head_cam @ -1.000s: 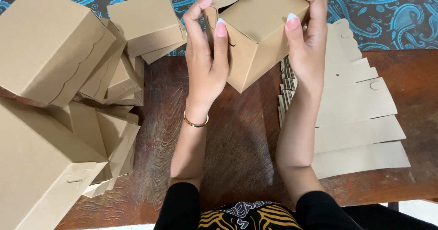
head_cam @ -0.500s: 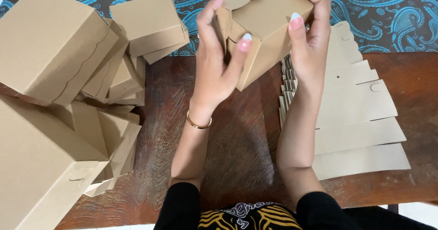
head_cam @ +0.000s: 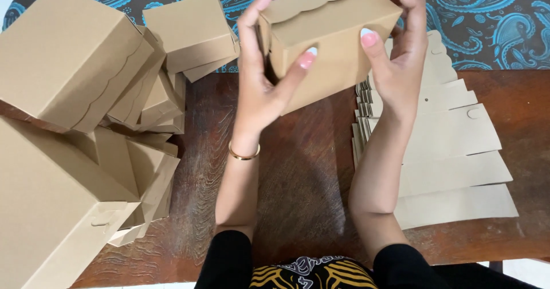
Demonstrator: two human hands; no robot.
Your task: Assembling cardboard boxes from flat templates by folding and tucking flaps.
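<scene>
Both hands are up over the dark brown wooden table point(head_cam: 309, 168), and between them sits a folded plain brown cardboard box with a scalloped lid edge point(head_cam: 335, 34), held in the air above the tabletop near the top of the view. The left hand point(head_cam: 264, 80) is clasped on the box's left end, thumb pressed against the front face, fingers reaching up past the corner; a thin gold bangle point(head_cam: 244, 153) circles that wrist. The right hand point(head_cam: 398, 54) grips the box's right end, thumb on the front face, fingers curled over the top right corner, so the box is pinched firmly from both sides. Just to the right, lying flat on the table, is a fanned stack of unfolded brown cardboard box blanks point(head_cam: 452, 151), its left edges close beside the right forearm. Over on the left, a heap of finished brown cardboard boxes point(head_cam: 86, 94) is piled up, some tilted against each other, with one large box point(head_cam: 46, 209) filling the lower left corner. Behind the table runs a blue paisley-patterned cloth point(head_cam: 492, 20). At the bottom edge, black sleeves point(head_cam: 226, 263) cover both arms down near the elbows.
</scene>
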